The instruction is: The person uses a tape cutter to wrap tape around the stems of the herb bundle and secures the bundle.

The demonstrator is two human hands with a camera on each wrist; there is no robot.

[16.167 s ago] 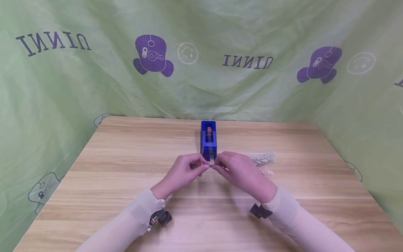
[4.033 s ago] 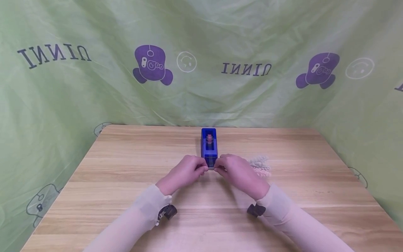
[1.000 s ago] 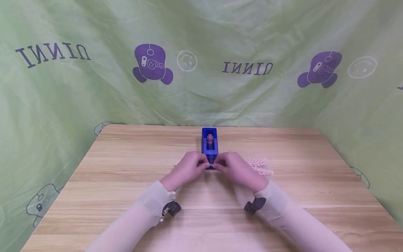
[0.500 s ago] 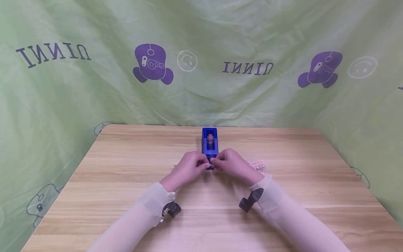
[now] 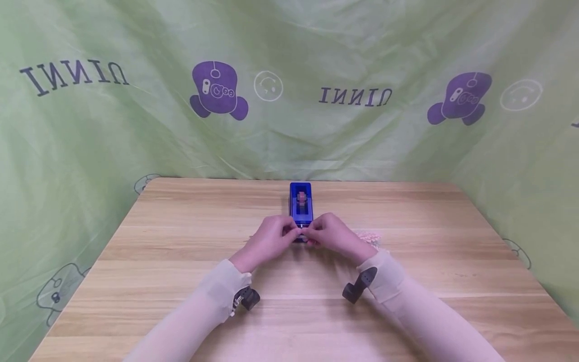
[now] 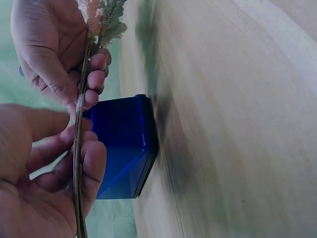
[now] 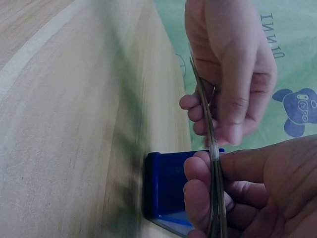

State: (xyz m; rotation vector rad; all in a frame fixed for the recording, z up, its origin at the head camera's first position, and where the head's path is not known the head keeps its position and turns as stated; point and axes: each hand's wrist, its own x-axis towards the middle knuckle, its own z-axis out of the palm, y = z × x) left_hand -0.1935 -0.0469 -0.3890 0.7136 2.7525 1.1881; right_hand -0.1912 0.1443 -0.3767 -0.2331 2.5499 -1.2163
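Note:
A thin bunch of dried flowers (image 5: 368, 238) lies crosswise between both hands, just in front of a blue tape dispenser (image 5: 302, 217). My left hand (image 5: 268, 240) holds the brown stems (image 6: 77, 163), its fingers curled behind them. The right hand (image 5: 336, 237) pinches the bunch closer to the pink and grey-green heads (image 6: 101, 20). Between the two hands, a short band of clear tape (image 7: 214, 151) wraps the stems. Thumbs and fingertips of both hands almost meet there. In the head view the hands hide most of the stems and the dispenser's front end.
The dispenser stands on a wooden table (image 5: 217, 201), towards its back edge. A green curtain (image 5: 298, 141) with purple figures hangs behind and at both sides. A black wrist camera (image 5: 359, 285) sits under each sleeve cuff.
Sixteen seconds ago a tape strip ran from the dispenser to the stems; none is seen stretching there now. The flower heads have turned, and the right hand has shifted slightly inward.

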